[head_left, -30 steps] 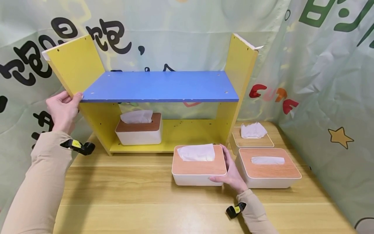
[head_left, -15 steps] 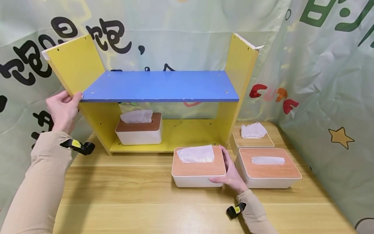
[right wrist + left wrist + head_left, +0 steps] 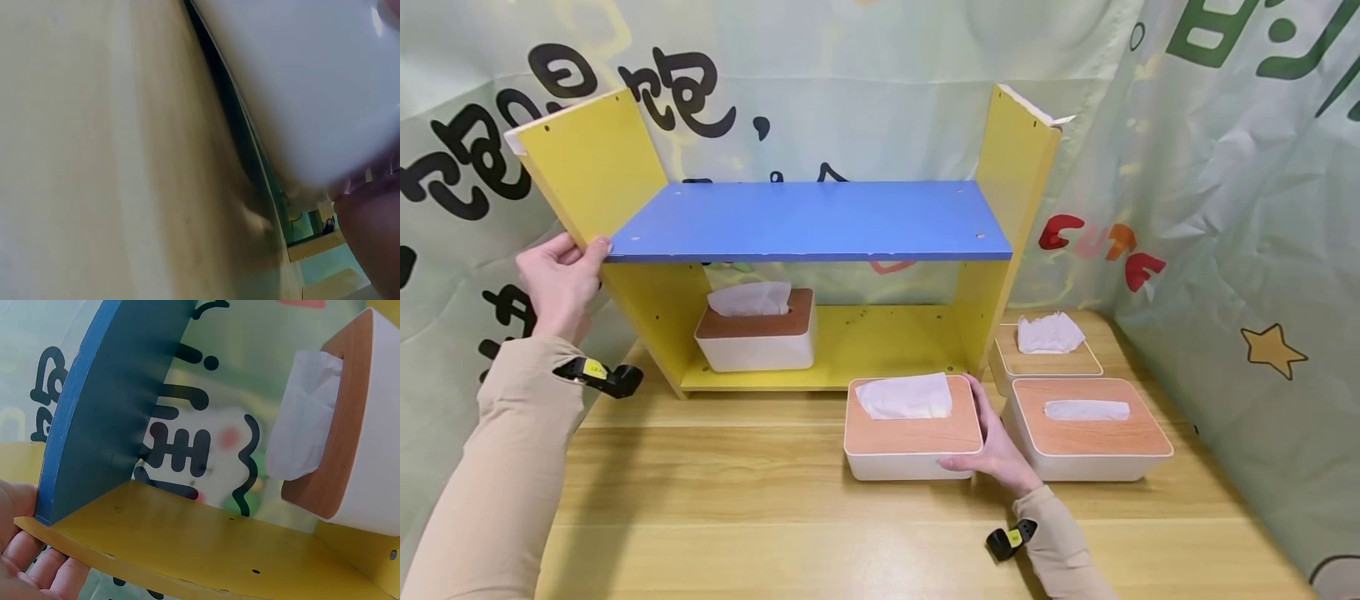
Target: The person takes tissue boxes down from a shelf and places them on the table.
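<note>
The right hand (image 3: 996, 446) grasps the right end of a wood-lidded tissue box (image 3: 913, 437), thumb on its near side, just nearer than the right part of a yellow-and-blue shelf unit (image 3: 820, 221); whether that box touches the wooden table (image 3: 737, 500) I cannot tell. The left hand (image 3: 561, 279) grips the near edge of the unit's left side panel (image 3: 597, 171), beside the blue board. Farther out, a second tissue box (image 3: 756, 348) sits on the lower yellow shelf (image 3: 887, 337) at left, while a large tissue box (image 3: 1093, 437) and, beyond it, a pale-lidded one (image 3: 1051, 365) stand at right.

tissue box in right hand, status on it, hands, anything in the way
Left hand gripping shelf unit by left front edge. Right hand gripping tissue box, in front of shelf unit. Second box sits toward left of lower compartment.
</note>
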Demonstrator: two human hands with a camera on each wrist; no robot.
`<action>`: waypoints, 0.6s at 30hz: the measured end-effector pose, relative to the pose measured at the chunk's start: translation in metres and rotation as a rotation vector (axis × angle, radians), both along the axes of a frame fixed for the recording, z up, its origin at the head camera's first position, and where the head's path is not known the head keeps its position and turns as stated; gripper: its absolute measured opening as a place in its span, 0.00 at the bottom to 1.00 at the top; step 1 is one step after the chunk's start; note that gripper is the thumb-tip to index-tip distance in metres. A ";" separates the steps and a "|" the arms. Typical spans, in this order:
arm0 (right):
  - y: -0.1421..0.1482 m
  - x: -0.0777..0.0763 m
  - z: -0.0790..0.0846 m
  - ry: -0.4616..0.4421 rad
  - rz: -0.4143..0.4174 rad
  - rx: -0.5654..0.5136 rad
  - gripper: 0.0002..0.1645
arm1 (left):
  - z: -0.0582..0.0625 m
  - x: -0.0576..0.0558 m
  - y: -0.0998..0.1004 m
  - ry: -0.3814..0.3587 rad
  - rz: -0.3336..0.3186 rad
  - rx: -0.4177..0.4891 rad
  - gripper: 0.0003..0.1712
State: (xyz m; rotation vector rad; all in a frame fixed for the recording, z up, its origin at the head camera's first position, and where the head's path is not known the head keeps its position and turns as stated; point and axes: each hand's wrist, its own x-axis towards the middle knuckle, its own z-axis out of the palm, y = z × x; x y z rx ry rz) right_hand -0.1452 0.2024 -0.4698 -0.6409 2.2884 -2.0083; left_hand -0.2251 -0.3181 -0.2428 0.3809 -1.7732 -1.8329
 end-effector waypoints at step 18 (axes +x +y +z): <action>0.006 0.002 -0.003 -0.018 -0.003 0.032 0.77 | -0.001 -0.002 0.000 0.010 0.014 -0.017 0.29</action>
